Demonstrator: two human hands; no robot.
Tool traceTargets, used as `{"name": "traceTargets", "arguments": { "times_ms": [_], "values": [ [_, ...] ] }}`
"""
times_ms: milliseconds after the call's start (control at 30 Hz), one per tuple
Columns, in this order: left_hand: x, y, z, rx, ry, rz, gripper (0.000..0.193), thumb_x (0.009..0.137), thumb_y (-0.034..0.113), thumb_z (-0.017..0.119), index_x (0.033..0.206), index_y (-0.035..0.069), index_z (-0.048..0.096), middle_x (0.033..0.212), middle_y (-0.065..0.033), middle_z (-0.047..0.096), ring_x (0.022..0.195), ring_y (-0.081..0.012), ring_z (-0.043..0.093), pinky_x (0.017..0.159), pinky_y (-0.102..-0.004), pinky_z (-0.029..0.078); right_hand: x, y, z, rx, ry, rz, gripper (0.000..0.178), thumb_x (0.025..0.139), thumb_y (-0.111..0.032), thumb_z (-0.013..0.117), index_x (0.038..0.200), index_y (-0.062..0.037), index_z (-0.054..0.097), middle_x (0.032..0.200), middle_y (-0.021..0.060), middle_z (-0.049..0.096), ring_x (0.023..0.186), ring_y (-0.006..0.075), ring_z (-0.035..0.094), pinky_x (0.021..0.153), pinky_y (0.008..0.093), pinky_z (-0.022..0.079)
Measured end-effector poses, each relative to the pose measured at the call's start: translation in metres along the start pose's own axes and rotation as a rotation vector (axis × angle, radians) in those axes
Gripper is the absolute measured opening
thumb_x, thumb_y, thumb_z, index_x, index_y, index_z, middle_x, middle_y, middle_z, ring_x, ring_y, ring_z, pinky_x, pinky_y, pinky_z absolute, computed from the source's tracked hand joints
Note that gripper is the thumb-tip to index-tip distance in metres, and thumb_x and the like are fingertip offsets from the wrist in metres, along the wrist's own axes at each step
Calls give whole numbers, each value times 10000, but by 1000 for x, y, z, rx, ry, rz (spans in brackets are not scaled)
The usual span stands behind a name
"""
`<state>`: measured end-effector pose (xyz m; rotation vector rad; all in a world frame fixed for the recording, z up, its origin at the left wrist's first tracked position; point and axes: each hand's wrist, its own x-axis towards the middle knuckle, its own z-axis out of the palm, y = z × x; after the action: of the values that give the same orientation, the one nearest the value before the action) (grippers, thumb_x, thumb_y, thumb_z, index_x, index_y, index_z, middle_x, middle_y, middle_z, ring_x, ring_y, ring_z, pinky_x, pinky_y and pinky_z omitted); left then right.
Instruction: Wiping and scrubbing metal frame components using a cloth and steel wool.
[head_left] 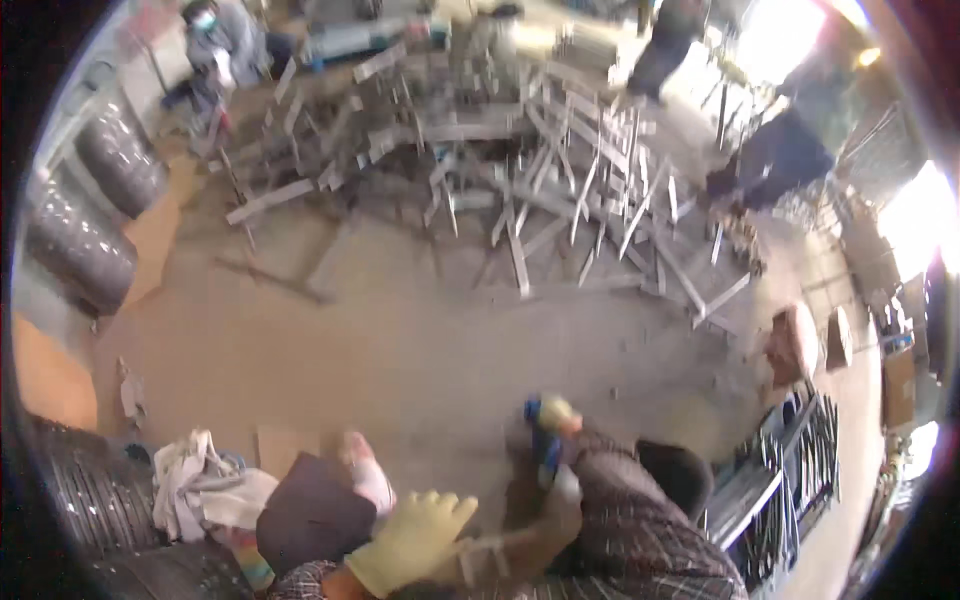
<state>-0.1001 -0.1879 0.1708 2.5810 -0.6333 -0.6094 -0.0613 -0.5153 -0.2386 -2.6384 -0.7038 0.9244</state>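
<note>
My left hand (pixel 415 540), in a pale yellow glove, is at the lower middle with its fingers stretched out and apart. Beside it lies a blurred greyish metal piece (pixel 490 562), and I cannot tell whether the glove touches it. My right hand (pixel 560 412), also gloved, reaches forward from a dark plaid sleeve (pixel 620 490). Its fingers look closed around a blue object (pixel 546 445) like a hand tool, smeared by motion, so its exact kind does not show. Between my dark-covered knees, a bare-looking foot (pixel 370 475) rests on the floor.
Welded metal frames (pixel 520 200) are heaped across the floor ahead. Dark, ribbed stacks (pixel 85 240) stand at left, with cloths (pixel 210 485) nearer me. At right is a rack of dark metal bars (pixel 790 475). Another person (pixel 225 45) sits at the far left.
</note>
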Motion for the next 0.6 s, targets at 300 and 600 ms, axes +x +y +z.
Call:
{"name": "traceTargets", "arguments": {
  "times_ms": [300,600],
  "values": [
    [34,-37,-22,-263,-212,-222,653,778,266,736,1346,67,482,1241,-129,571,1106,-299,561,974,-424,438,266,93,-235,318,1007,220,491,779,-314,752,1133,-11,597,1008,242,640,943,437,621,814,493,506],
    [53,-58,10,-176,-297,-244,608,813,260,674,1356,66,481,1270,-98,558,1105,-284,546,967,-412,433,403,127,-287,301,846,215,687,798,-336,760,1349,-51,467,1033,243,679,1001,389,654,857,418,510]
  ]
}}
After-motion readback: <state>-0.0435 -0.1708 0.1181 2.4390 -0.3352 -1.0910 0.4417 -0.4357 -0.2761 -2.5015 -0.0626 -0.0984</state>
